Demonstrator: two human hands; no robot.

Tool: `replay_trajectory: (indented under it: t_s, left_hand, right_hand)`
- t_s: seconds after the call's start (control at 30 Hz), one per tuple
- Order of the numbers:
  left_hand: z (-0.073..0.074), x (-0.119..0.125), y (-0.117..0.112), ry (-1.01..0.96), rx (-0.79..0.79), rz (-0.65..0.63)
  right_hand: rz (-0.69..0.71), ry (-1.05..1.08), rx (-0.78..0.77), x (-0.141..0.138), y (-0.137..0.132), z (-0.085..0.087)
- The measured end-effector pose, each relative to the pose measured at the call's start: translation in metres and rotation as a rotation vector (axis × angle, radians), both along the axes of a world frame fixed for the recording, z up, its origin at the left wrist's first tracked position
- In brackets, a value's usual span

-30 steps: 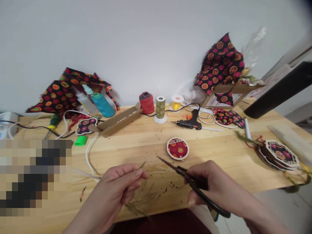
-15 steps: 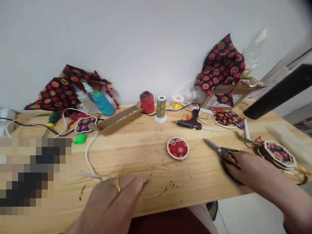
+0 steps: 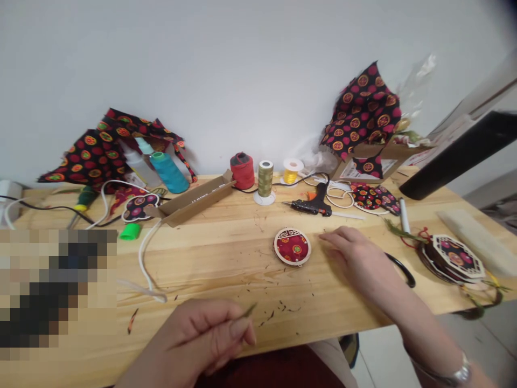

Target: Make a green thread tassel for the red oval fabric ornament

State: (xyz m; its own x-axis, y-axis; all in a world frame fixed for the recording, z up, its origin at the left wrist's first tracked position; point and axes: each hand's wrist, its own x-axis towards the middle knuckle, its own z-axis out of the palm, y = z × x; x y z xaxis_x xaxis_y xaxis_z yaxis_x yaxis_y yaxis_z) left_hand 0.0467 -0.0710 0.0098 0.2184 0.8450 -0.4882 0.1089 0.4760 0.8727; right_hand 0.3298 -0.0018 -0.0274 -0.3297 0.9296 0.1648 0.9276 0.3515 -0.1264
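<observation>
My left hand point(image 3: 214, 334) is near the front edge of the table, thumb and fingers pinched on a short green thread point(image 3: 251, 310) whose end sticks out. Over the table to the right, my right hand point(image 3: 351, 253) reaches with its fingers stretched out, palm down, and nothing shows in it. Under that hand lie the scissors; only a black handle loop point(image 3: 403, 269) shows beside the wrist. Left of the right fingertips, apart from them, lies a round wooden-framed ornament point(image 3: 292, 247) with red patterned fabric.
Behind are a black glue gun point(image 3: 313, 203), a green thread spool point(image 3: 265, 180), a red spool point(image 3: 242, 170) and a long cardboard box point(image 3: 197, 199). A stack of octagonal ornaments point(image 3: 452, 258) stands at right. A white cable point(image 3: 143, 253) runs at left.
My right hand has left the scissors' handles and moved left towards the round ornament. My left hand has turned, and the green thread now shows in its pinch.
</observation>
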Motion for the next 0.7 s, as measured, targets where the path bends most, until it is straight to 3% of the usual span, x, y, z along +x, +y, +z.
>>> replay_trajectory:
  t_s: [0.13, 0.37, 0.6, 0.7]
  left_hand:
    - [-0.003, 0.006, 0.007, -0.112, -0.142, 0.131]
    - [-0.008, 0.008, 0.007, -0.218, -0.189, 0.289]
    - [-0.008, 0.010, 0.011, -0.228, -0.181, 0.296]
    - [-0.009, 0.010, 0.012, -0.233, -0.185, 0.312]
  right_hand:
    - [-0.008, -0.003, -0.021, -0.019, 0.003, -0.005]
    - [0.010, -0.020, 0.042, -0.024, 0.006, -0.010]
    - [-0.047, 0.389, 0.024, -0.025, 0.009, -0.007]
    - [-0.051, 0.470, 0.023, -0.023, 0.009, -0.004]
